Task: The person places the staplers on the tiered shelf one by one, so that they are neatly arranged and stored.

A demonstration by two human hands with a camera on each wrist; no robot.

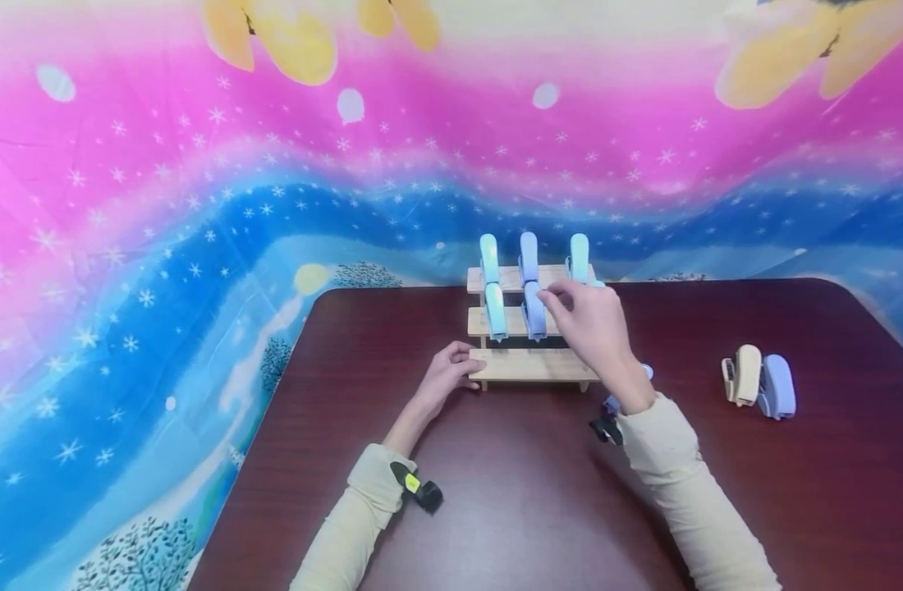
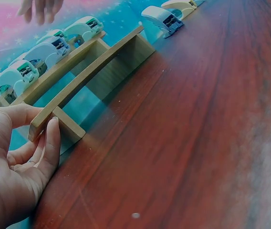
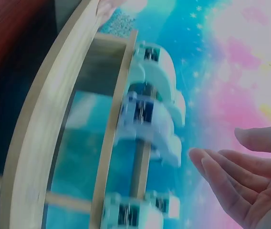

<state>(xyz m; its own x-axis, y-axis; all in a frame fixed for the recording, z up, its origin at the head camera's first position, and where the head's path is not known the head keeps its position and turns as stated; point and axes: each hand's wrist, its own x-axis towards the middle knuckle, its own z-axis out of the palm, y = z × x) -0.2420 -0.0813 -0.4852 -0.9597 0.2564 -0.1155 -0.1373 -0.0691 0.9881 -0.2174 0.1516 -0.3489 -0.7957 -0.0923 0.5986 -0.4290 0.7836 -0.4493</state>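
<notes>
A three-step wooden display rack [image 1: 529, 367] stands on the table. My left hand [image 1: 449, 369] pinches the left end of its lowest step, thumb above and fingers below in the left wrist view. Pastel staplers stand on the upper two steps. The top one holds a mint stapler [image 1: 489, 256], a lavender stapler [image 1: 529, 256] and another mint stapler [image 1: 579, 256]. On the middle step are a mint stapler [image 1: 495, 312] and a blue-lavender stapler [image 1: 534, 312]; a third mint stapler [image 3: 128, 214] is mostly hidden by my right hand [image 1: 590, 324]. That hand hovers over the rack, fingers loosely bent, holding nothing.
To the right on the dark red table [image 1: 525, 509] stand a cream stapler [image 1: 748, 375] and a lavender-blue stapler [image 1: 779, 386], side by side. A blue object [image 1: 648, 371] is partly hidden behind my right wrist. A patterned cloth [image 1: 392, 180] hangs behind the table.
</notes>
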